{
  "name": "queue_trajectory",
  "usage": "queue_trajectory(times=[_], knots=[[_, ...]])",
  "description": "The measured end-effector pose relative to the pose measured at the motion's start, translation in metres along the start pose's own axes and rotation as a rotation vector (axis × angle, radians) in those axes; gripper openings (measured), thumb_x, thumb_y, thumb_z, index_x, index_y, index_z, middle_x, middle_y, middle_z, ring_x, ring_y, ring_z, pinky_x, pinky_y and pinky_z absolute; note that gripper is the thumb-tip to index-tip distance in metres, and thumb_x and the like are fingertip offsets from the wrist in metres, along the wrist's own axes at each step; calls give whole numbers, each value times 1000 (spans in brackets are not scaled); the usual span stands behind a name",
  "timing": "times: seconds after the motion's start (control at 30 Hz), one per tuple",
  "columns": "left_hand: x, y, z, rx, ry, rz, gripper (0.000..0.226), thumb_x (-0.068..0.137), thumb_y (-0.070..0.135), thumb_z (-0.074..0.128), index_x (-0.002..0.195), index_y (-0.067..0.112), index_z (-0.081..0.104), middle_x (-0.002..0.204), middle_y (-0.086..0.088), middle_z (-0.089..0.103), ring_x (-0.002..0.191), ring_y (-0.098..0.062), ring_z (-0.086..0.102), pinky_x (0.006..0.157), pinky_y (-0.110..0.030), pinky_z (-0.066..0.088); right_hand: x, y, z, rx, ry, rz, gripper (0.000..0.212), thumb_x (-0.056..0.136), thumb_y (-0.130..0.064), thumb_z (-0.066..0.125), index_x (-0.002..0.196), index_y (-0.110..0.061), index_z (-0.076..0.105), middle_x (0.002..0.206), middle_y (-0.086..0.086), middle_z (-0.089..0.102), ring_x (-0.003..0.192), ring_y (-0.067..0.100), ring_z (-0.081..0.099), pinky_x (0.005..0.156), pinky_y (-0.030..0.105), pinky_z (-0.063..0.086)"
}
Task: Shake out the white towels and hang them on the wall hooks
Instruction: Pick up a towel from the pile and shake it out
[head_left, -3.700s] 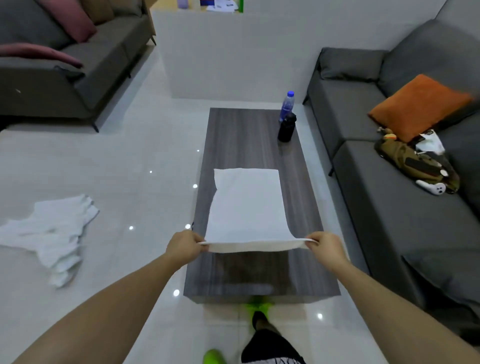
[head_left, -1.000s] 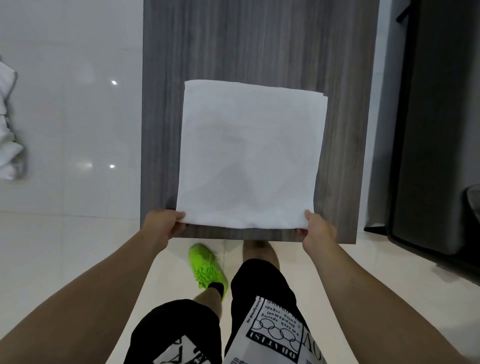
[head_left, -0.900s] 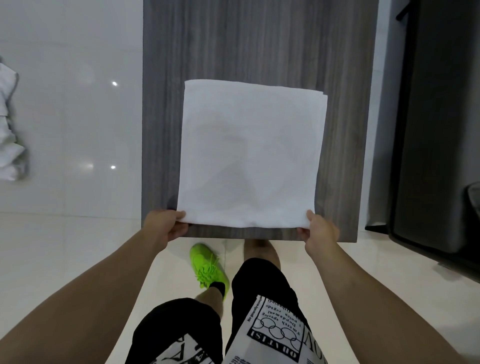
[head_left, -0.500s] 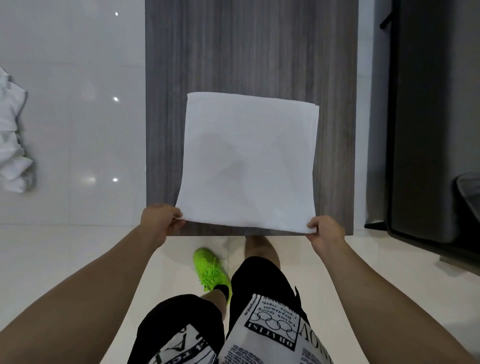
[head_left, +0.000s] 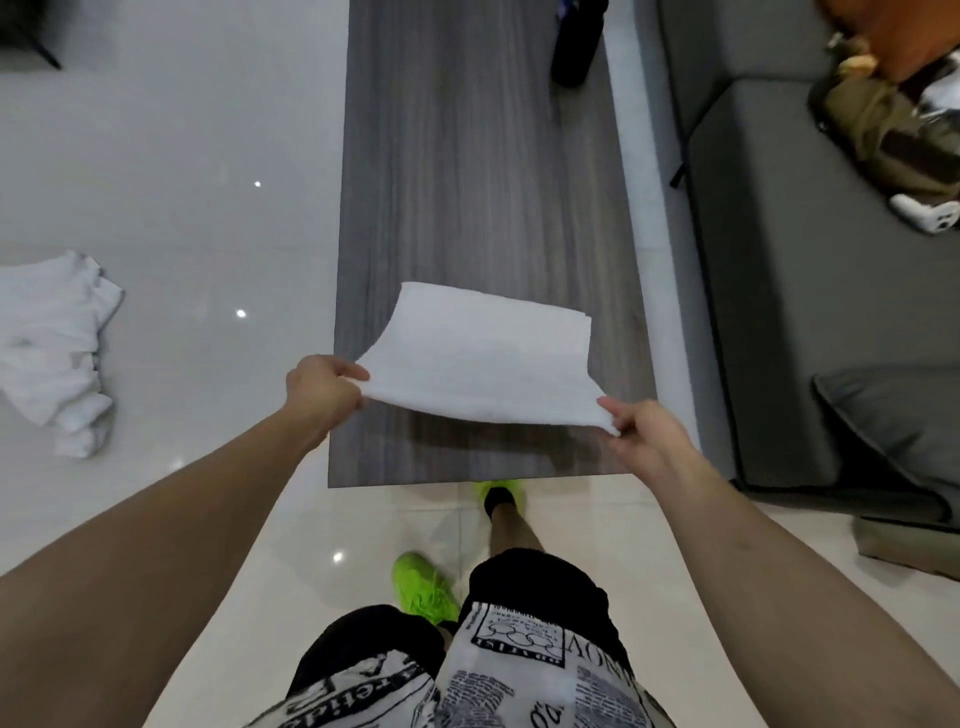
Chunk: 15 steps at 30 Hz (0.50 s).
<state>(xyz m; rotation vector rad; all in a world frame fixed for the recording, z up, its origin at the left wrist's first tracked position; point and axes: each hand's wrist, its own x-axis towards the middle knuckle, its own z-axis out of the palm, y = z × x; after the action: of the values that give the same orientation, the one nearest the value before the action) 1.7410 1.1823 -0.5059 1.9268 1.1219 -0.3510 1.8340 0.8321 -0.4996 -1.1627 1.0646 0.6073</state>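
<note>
A folded white towel (head_left: 483, 358) lies partly on the dark wooden coffee table (head_left: 483, 171), its near edge lifted off the surface. My left hand (head_left: 319, 392) pinches the near left corner. My right hand (head_left: 647, 434) pinches the near right corner. The far edge of the towel still rests on the table. A crumpled pile of white towels (head_left: 52, 343) lies on the tiled floor to the left. No wall hooks are in view.
A dark bottle (head_left: 576, 41) stands at the far right of the table. A grey sofa (head_left: 810, 260) runs along the right, holding a bag (head_left: 883, 130) and an orange cushion (head_left: 904, 31). My legs and green shoes (head_left: 423, 587) are at the table's near end.
Both hands have lifted the towel's near edge off the table and it now bows upward. The camera has tilted up, showing more of the table and sofa.
</note>
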Motion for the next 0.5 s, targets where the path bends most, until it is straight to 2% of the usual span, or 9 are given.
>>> queue_trajectory(times=[0.07, 0.13, 0.2, 0.23, 0.3, 0.37, 0.4, 0.43, 0.5], knots=[[-12, 22, -24, 84, 58, 134, 31, 75, -5, 73, 100, 14, 75, 107, -8, 65, 84, -18, 60, 61, -15, 42, -30, -20, 8, 91, -66, -81, 75, 62, 26, 22, 134, 20, 43, 139, 32, 47, 128, 42, 48, 104, 39, 45], [-24, 49, -53, 98, 129, 238, 23, 77, 4, 76, 97, 14, 76, 97, -6, 70, 77, -14, 60, 63, -15, 41, -55, -47, 21, 127, -128, -154, 68, 73, 29, 16, 134, 18, 44, 129, 28, 50, 113, 35, 54, 95, 29, 47], [-37, 79, -82, 69, 201, 307, 13, 81, 14, 76, 94, 16, 77, 91, -2, 71, 78, -13, 62, 67, -19, 44, -76, -76, 35, 28, -200, -251, 54, 83, 29, 29, 131, 16, 49, 117, 25, 53, 95, 28, 57, 80, 24, 48], [-43, 94, -97, 47, 236, 339, 11, 82, 17, 76, 93, 16, 77, 89, 0, 71, 81, -14, 63, 71, -22, 46, -83, -90, 43, -57, -233, -319, 51, 82, 30, 36, 129, 16, 51, 116, 24, 54, 95, 28, 58, 77, 22, 49], [-53, 123, -124, -6, 298, 388, 7, 83, 21, 75, 89, 18, 77, 84, 5, 70, 82, -14, 63, 73, -23, 47, -96, -118, 60, -225, -272, -475, 48, 77, 29, 52, 122, 14, 59, 114, 24, 60, 98, 29, 61, 81, 26, 54], [-64, 147, -151, -61, 353, 406, 3, 82, 24, 75, 82, 22, 76, 78, 8, 68, 78, -12, 64, 66, -21, 46, -111, -145, 83, -340, -258, -624, 34, 74, 19, 70, 107, 9, 68, 103, 23, 67, 89, 27, 66, 87, 30, 56], [-69, 156, -164, -81, 379, 415, 3, 82, 26, 76, 80, 23, 75, 76, 6, 68, 75, -11, 64, 62, -20, 45, -119, -159, 96, -383, -253, -693, 26, 74, 10, 77, 98, 6, 70, 95, 20, 69, 81, 24, 67, 84, 30, 57], [-74, 165, -178, -105, 406, 420, 5, 81, 26, 76, 77, 24, 74, 75, 4, 68, 72, -12, 63, 59, -20, 45, -127, -173, 110, -424, -261, -754, 21, 75, 1, 80, 93, 2, 70, 88, 16, 69, 74, 21, 66, 79, 29, 57], [-85, 177, -204, -148, 461, 421, 9, 81, 25, 77, 73, 25, 72, 73, -2, 69, 69, -16, 64, 58, -22, 47, -142, -200, 136, -481, -317, -849, 19, 78, -11, 82, 92, -3, 72, 85, 11, 70, 72, 20, 65, 78, 31, 57]])
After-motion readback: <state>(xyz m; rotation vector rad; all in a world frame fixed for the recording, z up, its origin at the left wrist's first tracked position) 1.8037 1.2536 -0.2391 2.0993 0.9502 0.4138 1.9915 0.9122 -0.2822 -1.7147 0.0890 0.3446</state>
